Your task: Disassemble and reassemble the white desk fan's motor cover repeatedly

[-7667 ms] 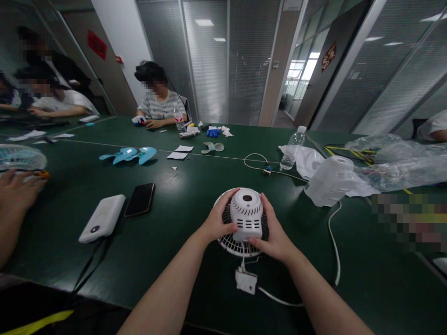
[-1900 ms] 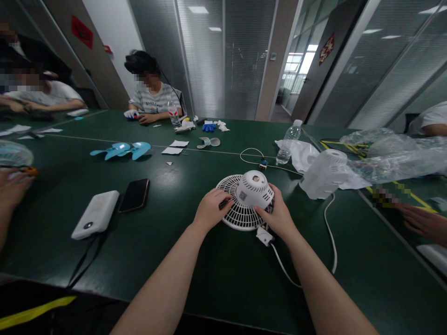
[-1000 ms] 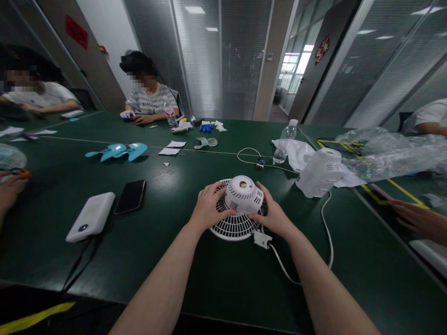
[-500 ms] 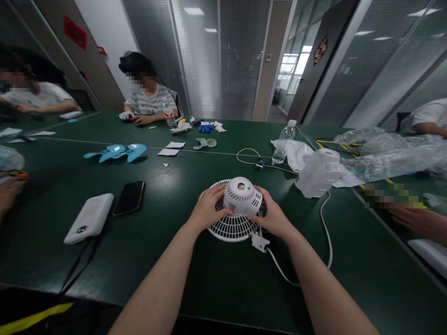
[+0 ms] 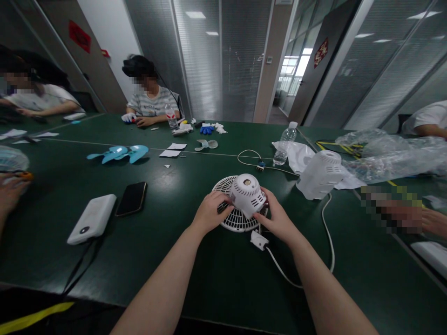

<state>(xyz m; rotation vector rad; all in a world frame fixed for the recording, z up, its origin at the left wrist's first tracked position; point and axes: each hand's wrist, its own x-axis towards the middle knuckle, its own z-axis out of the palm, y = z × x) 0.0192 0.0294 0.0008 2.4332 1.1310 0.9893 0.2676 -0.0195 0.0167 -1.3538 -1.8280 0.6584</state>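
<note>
A white fan motor housing (image 5: pixel 247 194), slotted and with a round hole on top, sits tilted over a white round fan grille (image 5: pixel 240 225) on the table. My right hand (image 5: pixel 277 215) grips the housing's right side, thumb at the front and fingers behind. At its left side is my left hand (image 5: pixel 209 213), fingers curled against the housing with the thumb below; the fingertips are partly hidden. Just in front of the grille lies a small white switch box (image 5: pixel 259 240), with a white cord (image 5: pixel 281 271) running from it under my right forearm.
A white fan base (image 5: pixel 319 174) and a water bottle (image 5: pixel 288 142) stand right of the grille. Leftward lie a phone (image 5: pixel 132 198), a white power bank (image 5: pixel 92 218) and blue fan blades (image 5: pixel 120 152). Clear plastic wrap (image 5: pixel 394 156) covers the far right. Other people sit around the table.
The housing has turned and tilted toward the right, and the grille shows more at its upper left. My left hand has shifted slightly down along the housing's side.
</note>
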